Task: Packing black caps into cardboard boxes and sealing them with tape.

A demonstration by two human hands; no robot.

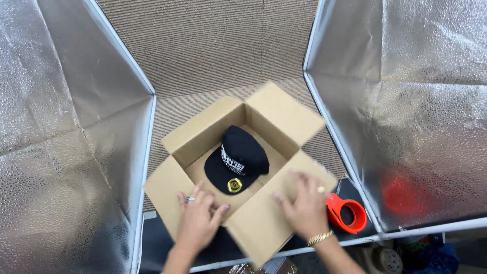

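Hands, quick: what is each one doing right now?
Left hand: open, fingers spread flat on a flap of the cardboard box, gripping nothing.
Right hand: open, pressing another flap, gripping nothing.

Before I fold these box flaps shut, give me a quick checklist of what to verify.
1. Black cap lies fully inside the cardboard box: ok.
2. Nothing sticks up over the rim: ok.
3. All four flaps open: ok.
4. Left hand on the near flap: ok.
5. Right hand on the right flap: ok.
6. Orange tape dispenser close beside the right hand: ok.
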